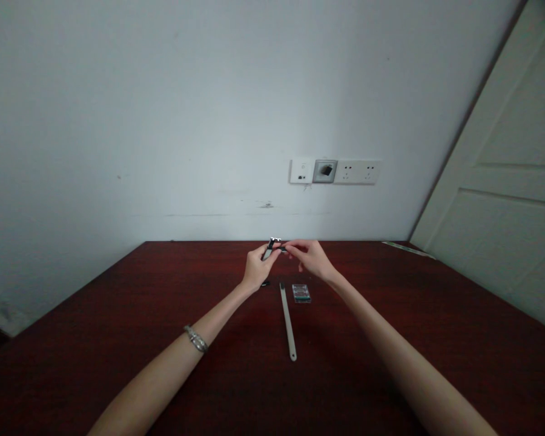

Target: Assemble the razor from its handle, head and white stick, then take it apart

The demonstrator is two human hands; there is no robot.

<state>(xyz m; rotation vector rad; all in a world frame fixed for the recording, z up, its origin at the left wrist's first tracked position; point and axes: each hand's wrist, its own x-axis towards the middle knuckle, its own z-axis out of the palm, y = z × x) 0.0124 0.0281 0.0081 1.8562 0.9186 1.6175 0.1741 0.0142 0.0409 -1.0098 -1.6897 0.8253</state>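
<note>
Above the far part of the table, my left hand (257, 265) is closed on a small light-grey and black piece (268, 249) with a shiny metal end. Its exact kind is too small to make out. My right hand (311, 257) meets it from the right, thumb and fingers pinched on a small dark part (283, 249) close to the left fingertips. Below the hands lies a long, flat, light-grey handle (288, 324) with a black tip and a hole at its near end. Right of its tip is a small clear plastic case (301, 293). A little black item (266, 283) lies beside my left wrist, partly hidden.
The dark red wooden table (200, 387) runs back to a white wall (163, 121). Wall sockets (358, 172) sit above its far edge. A thin pale strip (407, 249) lies at the far right corner, near a white door (504, 181).
</note>
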